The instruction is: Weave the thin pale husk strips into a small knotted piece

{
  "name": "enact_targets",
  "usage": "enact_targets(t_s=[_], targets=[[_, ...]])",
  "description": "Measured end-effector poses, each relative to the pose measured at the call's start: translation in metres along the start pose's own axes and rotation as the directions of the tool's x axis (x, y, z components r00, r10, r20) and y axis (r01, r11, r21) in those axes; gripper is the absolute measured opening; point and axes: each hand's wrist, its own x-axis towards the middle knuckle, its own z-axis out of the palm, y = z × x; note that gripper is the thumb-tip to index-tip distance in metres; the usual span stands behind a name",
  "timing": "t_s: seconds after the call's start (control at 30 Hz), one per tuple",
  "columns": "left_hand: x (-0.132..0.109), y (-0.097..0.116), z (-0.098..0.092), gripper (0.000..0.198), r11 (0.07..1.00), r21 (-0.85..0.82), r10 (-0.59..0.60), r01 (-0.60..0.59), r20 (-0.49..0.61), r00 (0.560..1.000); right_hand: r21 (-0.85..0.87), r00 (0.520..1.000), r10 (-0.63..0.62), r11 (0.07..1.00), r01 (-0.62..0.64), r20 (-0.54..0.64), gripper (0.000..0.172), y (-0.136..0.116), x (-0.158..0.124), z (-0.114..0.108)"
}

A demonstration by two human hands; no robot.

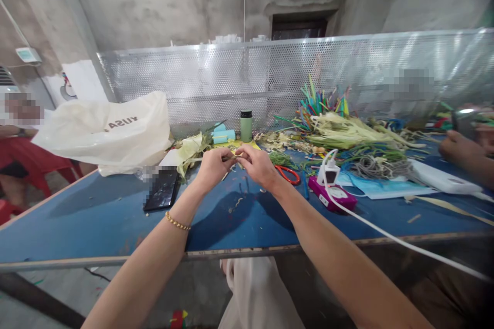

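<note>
Close together above the blue table (116, 231), my left hand (213, 168) and my right hand (258, 165) are closed in a pinch, fingertips nearly meeting. Between them they hold a thin pale strip (197, 159) that looks like corn husk; one end sticks out left of my left hand. Its middle is mostly hidden by my fingers. Just left of my left hand lies a bunch of pale husks (190, 150). Red-handled scissors (290, 175) rest on the table right of my right hand.
A white bag (104, 128) and a dark phone (162, 193) are at left. Behind stands a green bottle (246, 127). To the right are a husk pile (343, 131), a purple power strip (334, 195) and its white cable (386, 234). Another person's hand (457, 149) appears far right.
</note>
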Motion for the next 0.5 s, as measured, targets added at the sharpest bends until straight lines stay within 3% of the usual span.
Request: enact_targets(t_s=[0.2, 0.33, 0.5], targets=[[0.0004, -0.0008, 0.0036, 0.017, 1.0, 0.015, -0.009, 0.01, -0.016, 1.0, 0.048, 0.998, 0.062, 0.997, -0.061, -0.015, 0.007, -0.0027, 0.0005, 0.0026], [0.0006, -0.0016, 0.0037, 0.019, 0.962, -0.262, -0.065, 0.084, 0.078, 0.995, 0.127, 0.993, 0.113, 0.986, -0.109, -0.025, 0.007, -0.0014, 0.001, 0.0019], [0.0016, -0.0036, 0.0025, 0.024, 0.758, -0.603, -0.149, 0.25, 0.214, 0.965, 0.173, 0.993, 0.115, 0.979, -0.109, -0.024, 0.008, 0.0037, 0.0014, 0.0]])
